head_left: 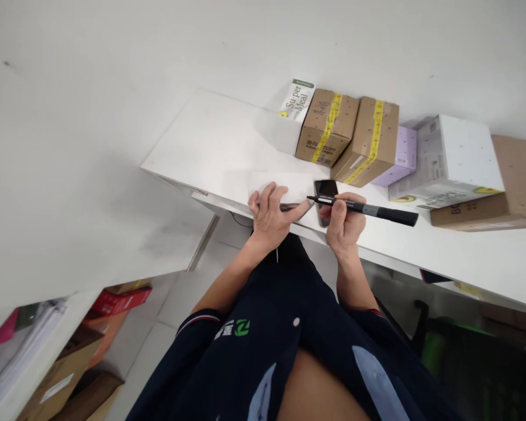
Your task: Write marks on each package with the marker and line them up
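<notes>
My right hand (pixel 344 219) is closed round a black and grey marker pen (pixel 368 209), whose tip points left at the edge of a white sheet of paper (pixel 280 184) on the white table (pixel 210 140). My left hand (pixel 272 213) rests on the near edge of that paper, fingers curled, thumb stretched toward the pen tip. A dark phone (pixel 325 196) lies flat on the table between the hands, partly behind my right hand.
Two brown cartons with yellow tape (pixel 328 126) (pixel 368 143), a "Super Meal" box (pixel 297 100), a lilac box (pixel 401 155), a white box (pixel 447 161) and a brown carton (pixel 508 187) line the table's far side. Boxes and papers (pixel 70 351) lie on the floor at lower left.
</notes>
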Tool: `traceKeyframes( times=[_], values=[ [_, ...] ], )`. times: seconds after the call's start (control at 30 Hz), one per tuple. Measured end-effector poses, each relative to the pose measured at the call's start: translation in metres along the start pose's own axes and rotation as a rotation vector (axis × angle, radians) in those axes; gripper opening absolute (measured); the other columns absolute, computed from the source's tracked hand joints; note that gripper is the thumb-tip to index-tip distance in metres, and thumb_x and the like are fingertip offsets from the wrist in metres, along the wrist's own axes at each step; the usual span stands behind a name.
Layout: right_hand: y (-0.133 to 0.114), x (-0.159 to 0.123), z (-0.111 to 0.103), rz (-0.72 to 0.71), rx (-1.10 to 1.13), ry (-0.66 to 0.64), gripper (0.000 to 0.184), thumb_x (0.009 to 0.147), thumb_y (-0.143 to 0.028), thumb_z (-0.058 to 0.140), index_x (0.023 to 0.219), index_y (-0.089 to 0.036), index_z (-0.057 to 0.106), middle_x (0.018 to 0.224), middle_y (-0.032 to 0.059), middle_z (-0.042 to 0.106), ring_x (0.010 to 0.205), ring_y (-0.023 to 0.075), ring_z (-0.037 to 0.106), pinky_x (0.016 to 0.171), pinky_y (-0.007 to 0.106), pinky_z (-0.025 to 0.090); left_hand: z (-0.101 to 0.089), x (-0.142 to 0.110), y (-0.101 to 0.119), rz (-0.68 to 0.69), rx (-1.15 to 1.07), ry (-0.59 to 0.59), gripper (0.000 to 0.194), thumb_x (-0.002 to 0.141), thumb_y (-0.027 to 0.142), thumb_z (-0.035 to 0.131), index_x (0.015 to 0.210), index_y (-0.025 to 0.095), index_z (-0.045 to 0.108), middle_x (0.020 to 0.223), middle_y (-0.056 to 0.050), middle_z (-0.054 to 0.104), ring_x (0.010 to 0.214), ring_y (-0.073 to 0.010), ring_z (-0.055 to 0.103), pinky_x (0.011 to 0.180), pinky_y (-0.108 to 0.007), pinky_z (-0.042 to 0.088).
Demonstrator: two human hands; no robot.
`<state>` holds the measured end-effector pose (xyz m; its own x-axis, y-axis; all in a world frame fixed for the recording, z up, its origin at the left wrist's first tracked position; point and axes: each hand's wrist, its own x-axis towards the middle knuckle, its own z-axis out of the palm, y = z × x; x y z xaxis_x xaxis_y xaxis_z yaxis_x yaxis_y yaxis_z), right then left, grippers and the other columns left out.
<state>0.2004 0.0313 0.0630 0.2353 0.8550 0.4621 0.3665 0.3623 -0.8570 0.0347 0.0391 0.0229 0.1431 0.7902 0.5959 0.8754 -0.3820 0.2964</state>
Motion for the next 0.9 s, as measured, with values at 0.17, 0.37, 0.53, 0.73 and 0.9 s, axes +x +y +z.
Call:
traceKeyframes(
  times=[0.17, 0.37, 0.53, 0.73, 0.9],
  values=[
    [0.001, 0.002, 0.0, -0.004, 0.001, 0.028, 0.031, 0.1, -0.058, 0.049, 0.103, -0.027, 0.054, 0.065, -0.0063, 0.066, 0.053, 0.0117, 0.063, 0.055, 0.025, 0.051, -0.002, 0.002, 0.001, -0.051, -0.062, -0.055, 0.032, 0.095, 0.02, 0.06, 0.115, 0.043, 0.072, 0.132, -0.005, 0.062, 0.139, -0.0293, 0.049, 0.122, -0.055, 0.013],
    [-0.003, 0.003, 0.003, 0.01, 0.059, 0.003, 0.029, 0.101, -0.056, 0.049, 0.1, -0.027, 0.054, 0.063, -0.0063, 0.065, 0.05, 0.011, 0.06, 0.051, 0.024, 0.049, -0.003, 0.002, 0.001, -0.053, -0.06, -0.064, 0.032, 0.094, 0.019, 0.061, 0.113, 0.042, 0.073, 0.13, -0.006, 0.063, 0.139, -0.029, 0.048, 0.122, -0.056, 0.014],
    [0.001, 0.008, -0.008, 0.001, 0.123, 0.216, 0.033, 0.099, -0.06, 0.051, 0.102, -0.027, 0.052, 0.064, -0.0071, 0.06, 0.046, 0.01, 0.056, 0.047, 0.023, 0.045, 0.0, 0.0, -0.005, -0.02, -0.062, -0.054, 0.033, 0.094, 0.018, 0.059, 0.112, 0.043, 0.073, 0.13, -0.005, 0.065, 0.14, -0.0274, 0.049, 0.123, -0.057, 0.014],
    [0.056, 0.011, -0.069, 0.063, -0.417, 0.147, 0.03, 0.097, -0.043, 0.052, 0.117, -0.023, 0.064, 0.1, 0.0071, 0.068, 0.081, 0.0198, 0.067, 0.076, 0.036, 0.056, 0.005, -0.004, -0.015, -0.008, -0.081, -0.113, 0.03, 0.092, 0.032, 0.068, 0.12, 0.043, 0.07, 0.13, -0.006, 0.067, 0.142, -0.0309, 0.05, 0.126, -0.066, 0.008],
    [0.109, 0.009, -0.112, 0.241, -0.951, -0.239, 0.05, 0.09, -0.016, 0.041, 0.134, -0.02, 0.065, 0.123, 0.0165, 0.067, 0.105, 0.0299, 0.059, 0.094, 0.048, 0.049, 0.017, 0.019, -0.028, -0.034, -0.12, -0.159, 0.033, 0.091, 0.026, 0.067, 0.121, 0.041, 0.069, 0.135, -0.008, 0.065, 0.145, -0.0323, 0.047, 0.126, -0.07, 0.004]
  ],
)
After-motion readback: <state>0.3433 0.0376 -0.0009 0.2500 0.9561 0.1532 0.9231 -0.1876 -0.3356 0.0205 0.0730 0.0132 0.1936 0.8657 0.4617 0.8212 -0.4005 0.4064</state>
